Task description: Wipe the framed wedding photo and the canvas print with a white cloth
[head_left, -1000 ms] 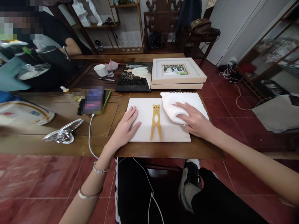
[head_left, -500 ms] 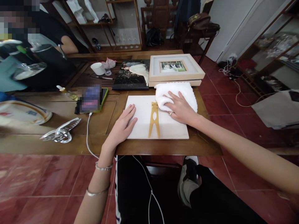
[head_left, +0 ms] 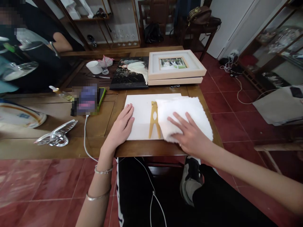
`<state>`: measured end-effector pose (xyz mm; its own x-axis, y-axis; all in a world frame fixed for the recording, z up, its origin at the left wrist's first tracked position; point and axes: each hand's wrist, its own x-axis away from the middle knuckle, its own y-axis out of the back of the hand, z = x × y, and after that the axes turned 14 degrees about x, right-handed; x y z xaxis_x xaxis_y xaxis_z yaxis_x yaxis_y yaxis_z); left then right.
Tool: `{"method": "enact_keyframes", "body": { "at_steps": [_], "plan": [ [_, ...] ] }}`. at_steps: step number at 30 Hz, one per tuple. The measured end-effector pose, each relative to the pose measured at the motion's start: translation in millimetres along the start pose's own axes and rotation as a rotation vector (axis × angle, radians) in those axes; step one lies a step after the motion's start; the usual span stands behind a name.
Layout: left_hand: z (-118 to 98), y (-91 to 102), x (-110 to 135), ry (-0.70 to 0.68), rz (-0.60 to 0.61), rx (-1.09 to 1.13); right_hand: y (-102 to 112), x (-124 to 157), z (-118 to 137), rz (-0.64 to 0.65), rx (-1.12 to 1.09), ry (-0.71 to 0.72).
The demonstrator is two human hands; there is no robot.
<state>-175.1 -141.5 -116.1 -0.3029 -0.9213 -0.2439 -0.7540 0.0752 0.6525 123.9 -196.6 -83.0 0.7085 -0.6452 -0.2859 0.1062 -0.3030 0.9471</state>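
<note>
My left hand (head_left: 120, 127) lies flat on the left part of a white board (head_left: 139, 107), fingers stretched out. Under my right hand (head_left: 190, 134) is a fluffy white towel (head_left: 189, 107), which I hold down with spread fingers; the thumb is hard to make out. The towel covers the board's right side and hangs past its edge. Between my hands, a flat yellow forked piece (head_left: 154, 119) with an oval hole lies on the board. Its two legs point towards me, and the towel touches or slightly overlaps its right side.
Behind the board are stacked picture frames (head_left: 151, 78) and a dark photo panel (head_left: 118, 82). To the left are a phone (head_left: 101, 97) on a white cable (head_left: 85, 135), a dropper bottle (head_left: 62, 93), a silver hair claw (head_left: 58, 134) and a white cup (head_left: 94, 67). A person (head_left: 62, 42) sits across the table.
My right hand has pulled the towel towards me and to the right, down the board's right side. My left hand stays on the board. The view has shifted slightly.
</note>
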Motion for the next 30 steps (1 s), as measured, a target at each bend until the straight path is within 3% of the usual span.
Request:
{"method": "enact_keyframes", "body": {
  "at_steps": [4, 7, 16, 20, 25, 30],
  "plan": [
    [1.4, 0.5, 0.8, -0.003, 0.009, -0.006, 13.5, 28.6, 30.4, -0.081, -0.036, 0.052],
    [2.4, 1.3, 1.3, -0.019, 0.025, -0.016, 15.3, 28.3, 26.6, -0.079, -0.057, 0.069],
    [2.0, 4.1, 1.3, -0.032, 0.057, -0.047, -13.7, -47.1, -67.8, 0.132, -0.074, 0.032],
    [3.4, 3.8, 1.4, -0.036, 0.051, -0.036, -25.2, -77.7, -89.1, 0.151, -0.058, -0.049],
    [4.4, 3.0, 1.8, -0.027, 0.026, -0.016, -25.5, -78.3, -77.8, 0.139, -0.040, -0.087],
    [4.3, 2.9, 1.7, -0.014, 0.029, -0.020, -11.2, -39.6, -32.8, 0.123, -0.013, -0.070]
  ]
}}
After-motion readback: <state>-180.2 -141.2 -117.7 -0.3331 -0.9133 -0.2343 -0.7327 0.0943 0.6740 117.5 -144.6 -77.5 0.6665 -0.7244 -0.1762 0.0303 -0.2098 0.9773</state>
